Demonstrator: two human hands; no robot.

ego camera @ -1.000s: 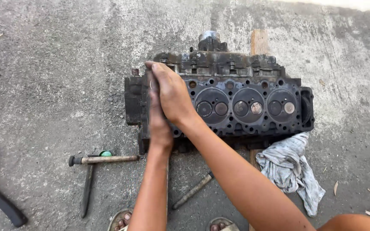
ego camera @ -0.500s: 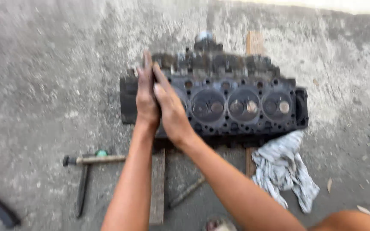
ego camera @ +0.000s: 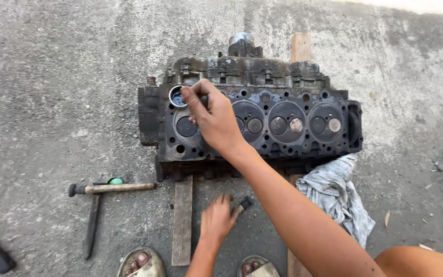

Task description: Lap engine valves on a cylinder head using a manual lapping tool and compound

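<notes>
Concrete floor carries a hammer at left; my left hand hangs loose above a plank, fingers touching a small tool, while my right hand pinches a ring on the cylinder head; rag right

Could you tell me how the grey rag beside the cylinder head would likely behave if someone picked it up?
The rag lies crumpled in loose folds, so it would probably hang floppy and feel light. Part of it seems tucked under the cylinder head, so it may snag.
</notes>
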